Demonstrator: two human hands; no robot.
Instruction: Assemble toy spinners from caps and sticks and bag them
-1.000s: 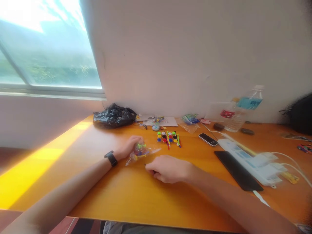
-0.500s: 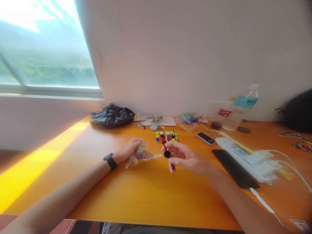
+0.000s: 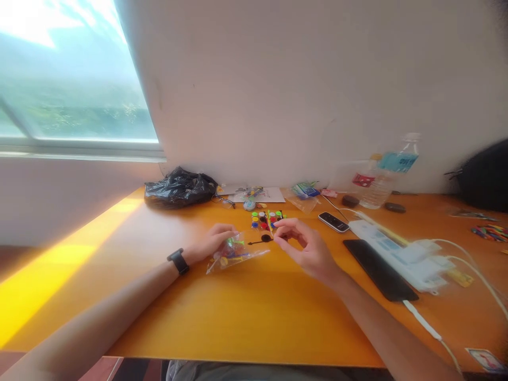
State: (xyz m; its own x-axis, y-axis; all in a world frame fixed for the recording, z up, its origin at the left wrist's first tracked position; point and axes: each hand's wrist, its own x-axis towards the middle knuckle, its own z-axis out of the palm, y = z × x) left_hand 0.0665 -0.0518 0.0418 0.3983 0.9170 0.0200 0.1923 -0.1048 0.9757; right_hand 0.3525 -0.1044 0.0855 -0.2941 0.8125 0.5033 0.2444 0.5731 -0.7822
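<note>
My left hand [image 3: 210, 244], with a black watch on the wrist, rests on the orange table [image 3: 246, 312] and grips one end of a clear plastic bag [image 3: 234, 253] of small coloured pieces. My right hand [image 3: 304, 245] hovers just right of the bag, thumb and forefinger pinching the end of a black stick with a round black disc [image 3: 262, 239], held level and pointing left. Just behind it lie rows of small coloured discs and sticks [image 3: 266, 219] in green, yellow, red, blue and black.
A black plastic bag [image 3: 180, 187] lies at the back left by the wall. Papers and small packets [image 3: 273, 193] sit behind the discs. To the right are a small phone [image 3: 334, 221], a black slab [image 3: 379, 268], a white power strip with cables [image 3: 408, 251] and a water bottle [image 3: 387, 172].
My right hand rose from the table near the bag with the black stick and disc, then moved back toward the rows of discs, turning the stick level. The left hand stayed on the bag.
</note>
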